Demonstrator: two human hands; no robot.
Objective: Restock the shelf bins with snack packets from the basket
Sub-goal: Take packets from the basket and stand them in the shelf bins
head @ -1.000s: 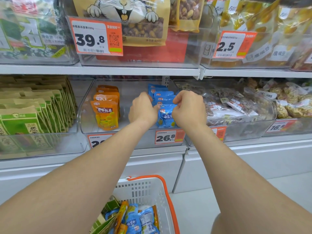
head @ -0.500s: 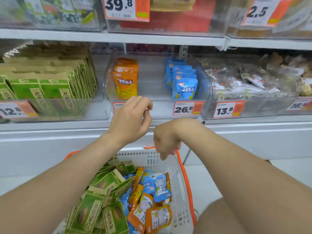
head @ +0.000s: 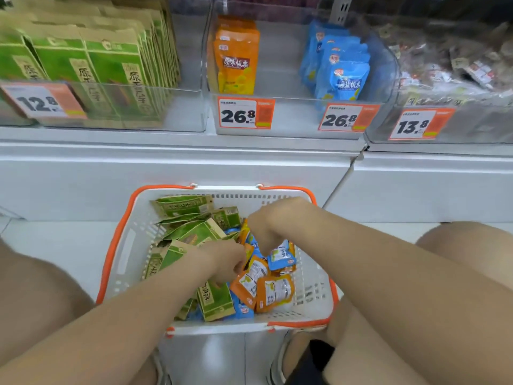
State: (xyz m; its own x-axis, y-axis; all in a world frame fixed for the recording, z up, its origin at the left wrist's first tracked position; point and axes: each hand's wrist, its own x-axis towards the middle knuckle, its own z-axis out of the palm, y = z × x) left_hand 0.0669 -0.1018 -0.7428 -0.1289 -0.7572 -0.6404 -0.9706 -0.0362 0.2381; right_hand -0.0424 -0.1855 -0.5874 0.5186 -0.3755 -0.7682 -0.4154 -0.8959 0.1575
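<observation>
the packets (head: 273, 293) lie heaped in the basket (head: 138, 218) on the floor (head: 69, 245). left hand (head: 223, 263) and right hand (head: 266, 226) curl down among them; whether either grips one i cannot tell. they look light, soft, slick: pinch a flat top seam.

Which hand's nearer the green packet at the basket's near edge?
Left. Left hand is right beside the green packet; right hand is farther back, over a blue packet.
</observation>
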